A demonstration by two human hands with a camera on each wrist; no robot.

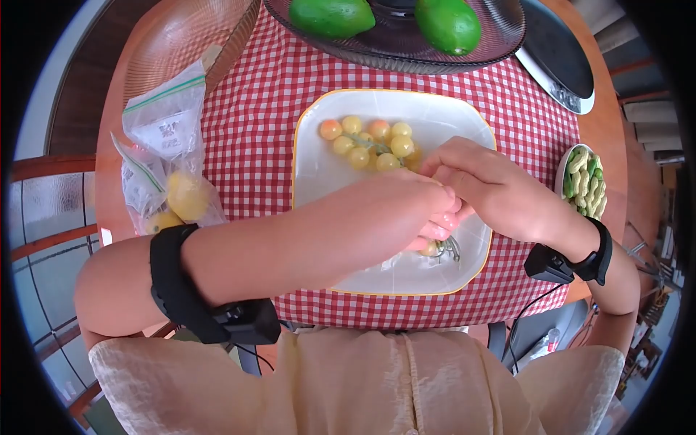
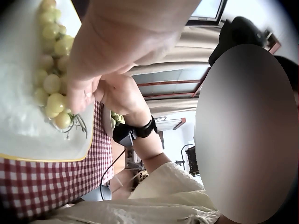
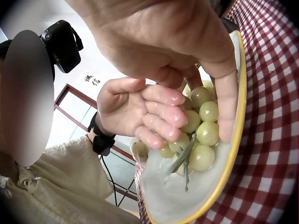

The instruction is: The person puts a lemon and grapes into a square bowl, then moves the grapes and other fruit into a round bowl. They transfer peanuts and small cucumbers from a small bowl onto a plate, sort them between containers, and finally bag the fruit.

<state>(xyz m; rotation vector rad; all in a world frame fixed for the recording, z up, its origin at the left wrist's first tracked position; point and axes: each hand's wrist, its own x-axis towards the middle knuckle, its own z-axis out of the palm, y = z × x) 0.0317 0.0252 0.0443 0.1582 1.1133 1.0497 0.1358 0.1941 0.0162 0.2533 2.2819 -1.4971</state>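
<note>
A bunch of pale yellow-green grapes (image 3: 208, 134) lies low over a white, yellow-rimmed plate (image 1: 319, 190), its green stem (image 3: 183, 158) poking out. My right hand (image 1: 489, 190) reaches down over this bunch; one long finger runs along its far side and the others bend at the top. Against the near side are the wet fingers of my left hand (image 3: 152, 112), only slightly bent, with the palm turned toward the right hand. From the head, both hands meet at the fingertips and hide most of this bunch. More grapes (image 1: 386, 162), some orange-tinged, lie on the plate's far part.
A purple glass bowl (image 1: 395, 61) holds large green fruits behind the plate. Zip bags (image 1: 163, 138) with yellow fruit lie left, beside a pinkish glass bowl (image 1: 192, 36). On the right stand a bowl of peanuts and green pods (image 1: 584, 181) and a dark oval tray (image 1: 554, 51).
</note>
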